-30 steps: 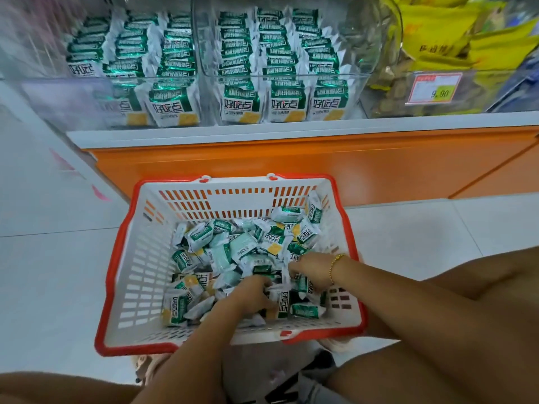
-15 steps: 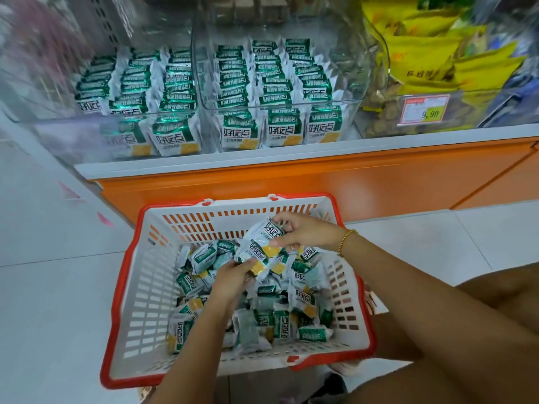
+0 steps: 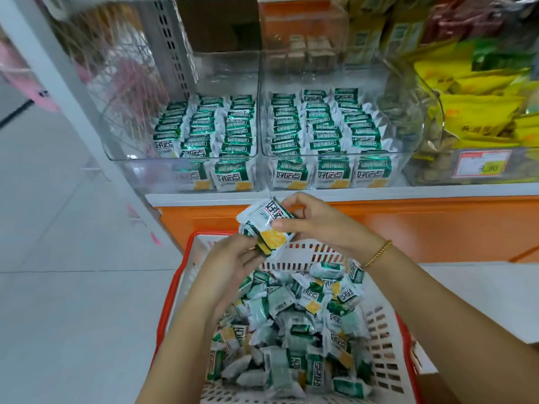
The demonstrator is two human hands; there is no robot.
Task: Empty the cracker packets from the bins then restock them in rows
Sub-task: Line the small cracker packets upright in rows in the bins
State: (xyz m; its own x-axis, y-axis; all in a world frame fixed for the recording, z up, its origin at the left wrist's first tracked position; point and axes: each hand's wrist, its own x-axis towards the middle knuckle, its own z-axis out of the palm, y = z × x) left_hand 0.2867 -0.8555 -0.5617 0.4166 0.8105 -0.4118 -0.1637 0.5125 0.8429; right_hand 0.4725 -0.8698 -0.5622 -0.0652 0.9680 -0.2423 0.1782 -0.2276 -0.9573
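1. Held packets (image 3: 267, 225): a small stack of green-and-white cracker packets with yellow corners is held in the air, over the far rim of the basket (image 3: 165, 312) and in front of the orange shelf base (image 3: 423, 225). How many are in the stack cannot be told.
2. Left hand (image 3: 230, 265): the fingers curl round the near, lower end of the held packets.
3. Right hand (image 3: 319, 225): the thumb and fingers pinch the far, upper end of the same stack. A gold bracelet (image 3: 377, 254) is on this wrist.
4. Basket: white slotted walls with a red rim, standing on the pale floor (image 3: 73, 316) just near of the shelf base. Both forearms reach over it.
5. Loose packets (image 3: 306, 330): a jumbled heap of the same crackers lies in the basket, facing all ways and piled deepest toward its right side.
6. Left bin (image 3: 145, 174): a clear bin on the shelf. Packets stand in it in three rows (image 3: 204, 126) running near to far. The nearest place of its left row looks unfilled, though glare on the front wall blurs that corner.
7. Right bin (image 3: 338, 155): a clear bin touching the left bin's right side. It holds three full rows of upright packets (image 3: 320, 123), labels facing near.
8. Right of the bins: yellow snack bags (image 3: 478, 88) in another clear container, with a price tag (image 3: 482, 166) on its front. The figures are too blurred to read.
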